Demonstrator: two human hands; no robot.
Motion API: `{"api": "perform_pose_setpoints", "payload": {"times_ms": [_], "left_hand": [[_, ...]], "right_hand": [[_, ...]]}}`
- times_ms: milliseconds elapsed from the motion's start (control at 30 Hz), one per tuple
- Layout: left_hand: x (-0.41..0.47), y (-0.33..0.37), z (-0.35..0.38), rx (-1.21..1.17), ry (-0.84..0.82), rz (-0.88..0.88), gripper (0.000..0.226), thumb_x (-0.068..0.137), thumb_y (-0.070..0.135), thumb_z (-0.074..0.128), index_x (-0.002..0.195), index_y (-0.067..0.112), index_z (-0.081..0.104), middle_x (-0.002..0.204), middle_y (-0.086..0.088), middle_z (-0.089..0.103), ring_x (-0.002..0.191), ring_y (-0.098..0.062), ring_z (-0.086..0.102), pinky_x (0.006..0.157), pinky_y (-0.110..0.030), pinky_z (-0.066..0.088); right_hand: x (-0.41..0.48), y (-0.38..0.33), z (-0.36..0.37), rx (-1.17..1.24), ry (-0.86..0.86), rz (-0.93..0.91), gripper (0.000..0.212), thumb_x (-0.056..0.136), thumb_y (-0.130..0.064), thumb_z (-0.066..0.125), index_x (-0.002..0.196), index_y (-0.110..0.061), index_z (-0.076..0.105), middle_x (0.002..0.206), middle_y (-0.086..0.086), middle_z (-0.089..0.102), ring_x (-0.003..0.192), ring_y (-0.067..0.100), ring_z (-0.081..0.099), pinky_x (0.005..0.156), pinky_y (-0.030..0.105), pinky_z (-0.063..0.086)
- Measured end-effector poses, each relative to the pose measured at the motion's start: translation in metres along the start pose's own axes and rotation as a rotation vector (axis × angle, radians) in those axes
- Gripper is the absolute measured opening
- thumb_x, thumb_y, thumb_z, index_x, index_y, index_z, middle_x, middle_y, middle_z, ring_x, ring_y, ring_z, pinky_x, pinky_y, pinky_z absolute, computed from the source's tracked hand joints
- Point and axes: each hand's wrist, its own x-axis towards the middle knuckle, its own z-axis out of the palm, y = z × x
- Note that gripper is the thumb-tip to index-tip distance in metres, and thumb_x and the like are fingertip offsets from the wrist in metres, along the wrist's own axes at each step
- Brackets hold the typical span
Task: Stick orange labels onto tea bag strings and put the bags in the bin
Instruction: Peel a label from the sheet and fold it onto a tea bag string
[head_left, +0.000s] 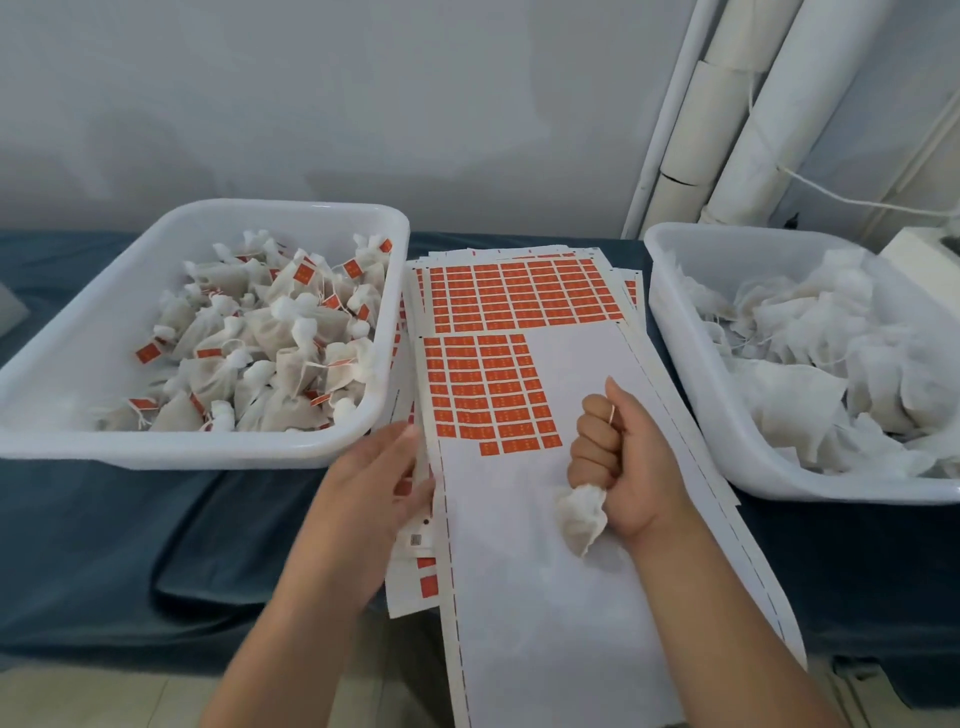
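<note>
Clenching a tea bag (582, 519) over the sheet (571, 364), the right hand (628, 457) has the bin (208, 452) to its far left, beyond the flat left hand (374, 499), which rests on the sheet's edge, nearer it.

My left hand (379, 483) lies stretched forward with straight fingers, while my right hand (618, 457) is curled round a tea bag (581, 519), thumb up.

Blue-covered table (104, 519): left bin (156, 447) with labelled tea bags (260, 338), label sheets (519, 623) stacked centre, right bin (691, 364) with plain bags (831, 353).
</note>
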Motion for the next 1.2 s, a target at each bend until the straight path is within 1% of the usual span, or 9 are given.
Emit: {"api": "perform_pose_setpoints", "payload": {"times_ms": [67,200,267,433,567,700,933,1067,1200], "left_hand": [[0.007,0.001,-0.004,-0.12,-0.018,-0.018,0.006,0.094,0.041,0.075,0.098,0.038,0.078,0.115,0.005,0.081,0.098,-0.012,0.079,0.093,-0.048,0.062],[0.012,0.0,0.004,0.035,0.048,-0.002,0.069,0.065,0.064,0.078,0.13,0.046,0.061,0.117,0.02,0.076,0.1,-0.009,0.076,0.092,-0.05,0.062],[0.014,-0.002,0.009,0.195,0.091,0.076,0.064,0.074,0.069,0.078,0.13,0.046,0.056,0.124,0.023,0.069,0.108,-0.012,0.071,0.096,-0.052,0.059],[0.033,-0.006,0.014,0.543,0.085,0.2,0.044,0.087,0.056,0.079,0.119,0.052,0.048,0.108,0.03,0.06,0.079,0.003,0.062,0.065,-0.024,0.057],[0.036,-0.013,0.017,0.723,0.185,0.287,0.04,0.091,0.051,0.077,0.124,0.05,0.054,0.112,0.026,0.065,0.082,0.0,0.067,0.08,-0.036,0.064],[0.03,-0.018,0.023,0.913,0.212,0.391,0.04,0.096,0.051,0.071,0.133,0.042,0.058,0.13,0.021,0.065,0.111,-0.009,0.068,0.102,-0.041,0.058],[0.034,-0.009,0.027,0.456,0.09,0.244,0.017,0.097,0.044,0.072,0.11,0.042,0.061,0.099,0.024,0.074,0.087,-0.002,0.074,0.081,-0.031,0.063],[0.026,0.002,0.027,0.177,-0.037,0.197,0.009,0.099,0.044,0.068,0.098,0.047,0.077,0.1,0.027,0.078,0.089,-0.001,0.077,0.085,-0.043,0.065],[0.016,0.008,0.029,0.067,-0.135,0.167,0.014,0.098,0.041,0.072,0.103,0.053,0.077,0.108,0.019,0.08,0.097,-0.011,0.079,0.091,-0.051,0.062]], "right_hand": [[0.0,0.002,0.0,-0.061,-0.008,0.007,0.047,0.099,-0.043,0.058,0.064,-0.027,0.03,0.049,-0.011,0.023,0.044,0.006,0.01,0.033,0.017,0.019],[0.0,0.006,0.0,-0.115,-0.028,0.013,0.04,0.097,-0.039,0.059,0.07,-0.027,0.032,0.05,-0.011,0.026,0.039,0.004,0.019,0.033,0.017,0.023],[0.0,0.005,-0.001,-0.103,-0.034,0.004,0.04,0.097,-0.038,0.06,0.07,-0.027,0.034,0.05,-0.011,0.027,0.039,0.004,0.021,0.033,0.017,0.023],[0.0,0.005,-0.003,-0.084,-0.059,-0.002,0.041,0.095,-0.038,0.063,0.068,-0.027,0.034,0.049,-0.011,0.029,0.042,0.006,0.017,0.034,0.018,0.025],[0.0,0.005,-0.004,-0.091,-0.073,-0.008,0.042,0.095,-0.039,0.064,0.067,-0.027,0.035,0.049,-0.011,0.029,0.044,0.006,0.015,0.035,0.018,0.024],[-0.002,0.005,-0.005,-0.09,-0.075,-0.024,0.043,0.096,-0.038,0.063,0.066,-0.027,0.035,0.049,-0.011,0.03,0.044,0.007,0.015,0.035,0.018,0.025],[-0.007,0.005,-0.002,-0.115,-0.057,-0.055,0.042,0.097,-0.037,0.061,0.066,-0.026,0.034,0.05,-0.011,0.027,0.044,0.007,0.013,0.035,0.018,0.023],[-0.017,0.007,0.017,-0.413,0.046,-0.156,0.037,0.095,-0.036,0.062,0.066,-0.026,0.041,0.057,-0.008,0.026,0.045,0.007,0.018,0.038,0.02,0.023],[-0.031,0.013,0.049,-1.023,0.149,-0.431,0.019,0.092,-0.055,0.069,0.093,-0.037,0.065,0.085,-0.017,0.075,0.059,0.0,0.064,0.051,0.01,0.047]]}}
